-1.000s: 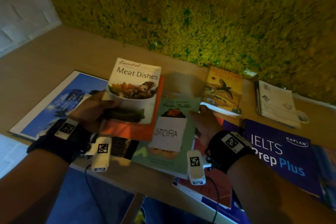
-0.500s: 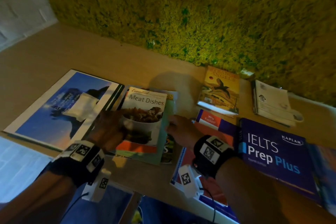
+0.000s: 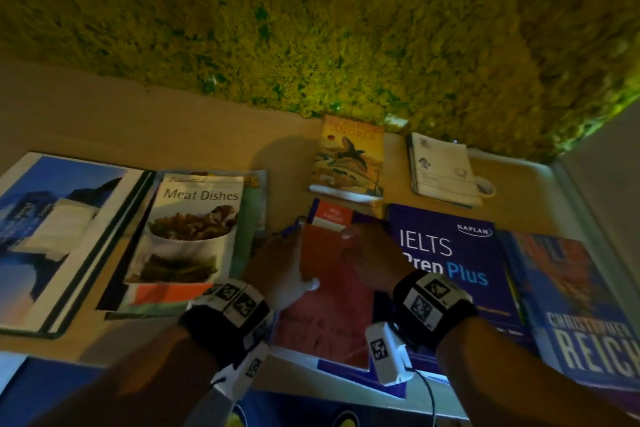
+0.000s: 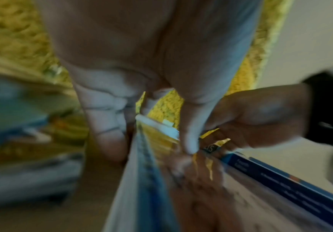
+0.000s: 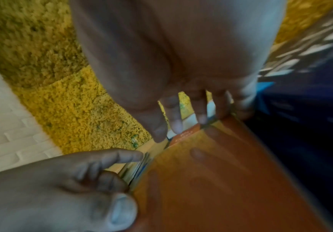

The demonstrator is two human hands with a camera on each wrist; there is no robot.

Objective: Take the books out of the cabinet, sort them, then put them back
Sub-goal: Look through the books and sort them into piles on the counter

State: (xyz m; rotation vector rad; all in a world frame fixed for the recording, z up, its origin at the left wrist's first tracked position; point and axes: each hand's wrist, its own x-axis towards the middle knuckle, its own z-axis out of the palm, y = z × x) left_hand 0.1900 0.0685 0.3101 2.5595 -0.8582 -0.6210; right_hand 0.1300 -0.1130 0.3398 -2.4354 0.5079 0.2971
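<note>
Red book (image 3: 329, 274) gripped at both edges by left hand (image 3: 277, 263) and right hand (image 3: 370, 260)

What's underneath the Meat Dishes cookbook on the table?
The Meat Dishes cookbook lies on a stack: an orange cover shows below its near edge, and a larger greenish book sticks out on the right. Their titles are mostly covered.

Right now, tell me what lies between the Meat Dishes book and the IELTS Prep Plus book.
In the head view, both hands, left hand and right hand, holding an orange book, lie between Meat Dishes and IELTS Prep Plus.
</note>
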